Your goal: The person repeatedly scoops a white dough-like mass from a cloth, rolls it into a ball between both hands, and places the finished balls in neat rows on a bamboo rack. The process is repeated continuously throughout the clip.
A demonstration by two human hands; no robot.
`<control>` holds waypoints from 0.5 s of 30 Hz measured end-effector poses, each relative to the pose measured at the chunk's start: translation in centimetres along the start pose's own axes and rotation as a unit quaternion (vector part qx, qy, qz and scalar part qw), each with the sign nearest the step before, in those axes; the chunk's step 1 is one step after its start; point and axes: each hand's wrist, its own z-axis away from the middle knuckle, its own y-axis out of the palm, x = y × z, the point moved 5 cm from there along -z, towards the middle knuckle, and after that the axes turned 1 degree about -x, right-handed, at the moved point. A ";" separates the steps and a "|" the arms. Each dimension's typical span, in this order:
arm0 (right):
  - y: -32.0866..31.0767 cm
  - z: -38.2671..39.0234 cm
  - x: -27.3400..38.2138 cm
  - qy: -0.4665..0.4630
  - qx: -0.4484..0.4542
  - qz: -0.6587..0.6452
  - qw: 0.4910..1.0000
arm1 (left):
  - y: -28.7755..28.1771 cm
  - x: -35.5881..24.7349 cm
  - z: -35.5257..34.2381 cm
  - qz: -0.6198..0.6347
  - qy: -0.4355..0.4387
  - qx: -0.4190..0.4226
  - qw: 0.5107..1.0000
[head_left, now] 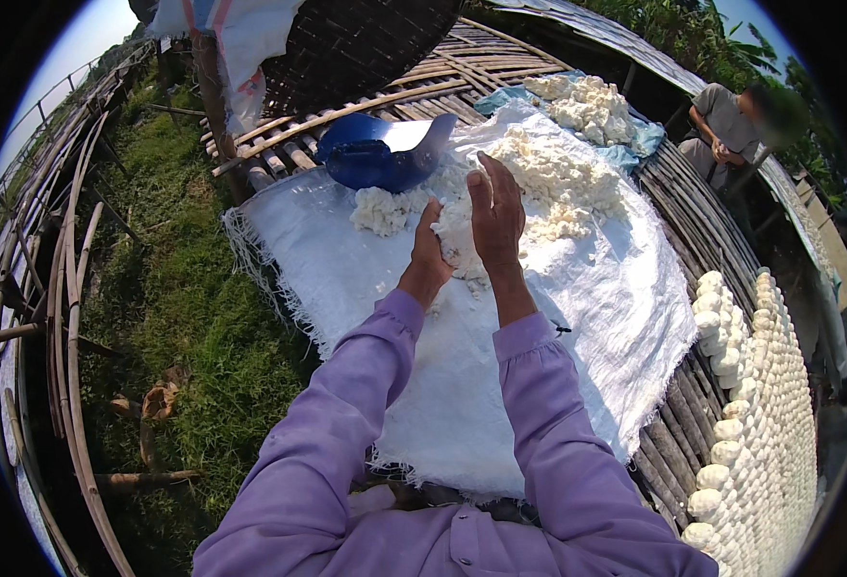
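A clump of white crumbly dough (456, 236) lies between my two palms, above the white woven sheet (346, 279). My left hand (427, 258) is curved against its left side, thumb upward. My right hand (498, 213) presses on its right side, with the fingers pointing up and away from me. Just beyond the left hand sits a smaller heap of the same crumbly dough (382, 211). To the right of my hands spreads a large loose pile (563, 183). A shiny blue scoop-shaped container (361, 154) rests on its side at the sheet's far left.
Rows of white rounded pieces (770, 404) cover the bamboo platform (678, 423) at the right. More crumbly dough (592, 108) is on a light blue sheet farther back. A dark woven tray (361, 48) stands at the far edge. A person (726, 125) is at the far right.
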 end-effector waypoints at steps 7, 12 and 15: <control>0.5 3.2 -6.6 0.292 -0.053 -0.183 0.937 | 0.1 -3.8 3.5 -0.262 -0.056 -0.053 0.962; 3.9 11.8 -1.8 0.036 0.235 0.217 0.947 | -3.8 -9.8 6.2 -0.320 0.042 -0.077 0.944; 4.0 14.3 -2.0 0.043 0.291 0.272 0.916 | -6.5 -9.4 9.6 -0.424 0.019 -0.068 0.903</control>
